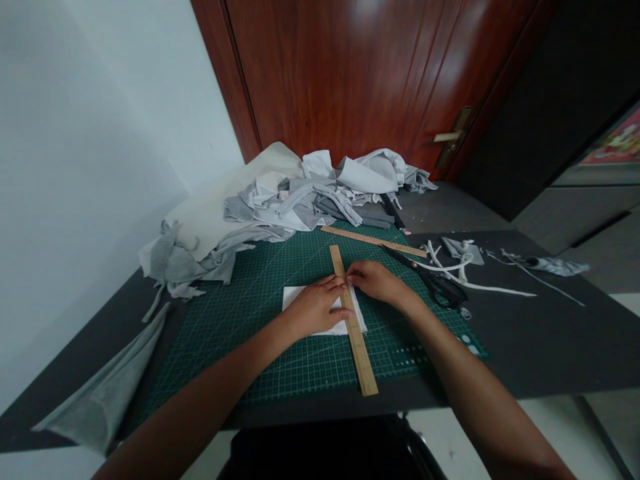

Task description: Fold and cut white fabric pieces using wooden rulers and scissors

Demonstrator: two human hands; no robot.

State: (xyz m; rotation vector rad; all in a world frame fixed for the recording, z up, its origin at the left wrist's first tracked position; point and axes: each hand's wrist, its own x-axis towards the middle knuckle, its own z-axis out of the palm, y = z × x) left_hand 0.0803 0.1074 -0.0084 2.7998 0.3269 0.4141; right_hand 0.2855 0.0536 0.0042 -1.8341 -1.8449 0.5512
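Observation:
A folded white piece of cloth (pixel 292 295) lies on the green cutting mat (pixel 220 347). Across its right part runs a wooden ruler (pixel 362 357), whose near end reaches past the mat's front edge. My left hand (pixel 320 308) lies flat over the cloth, fingers stretched and thumb apart, pressing on the ruler. On the ruler's other side, my right hand (pixel 373 279) has its thumb and fingers pinched together at the cloth's right edge. What sits between those fingertips is too small to make out.
Grey and white fabric scraps (pixel 300 200) are heaped at the back against a wooden door (pixel 340 80). A second wooden ruler (pixel 373 241) and black scissors (pixel 443 288) lie right of centre. White strips (pixel 493 289) trail rightward. A grey cloth piece (pixel 113 387) hangs at the left edge.

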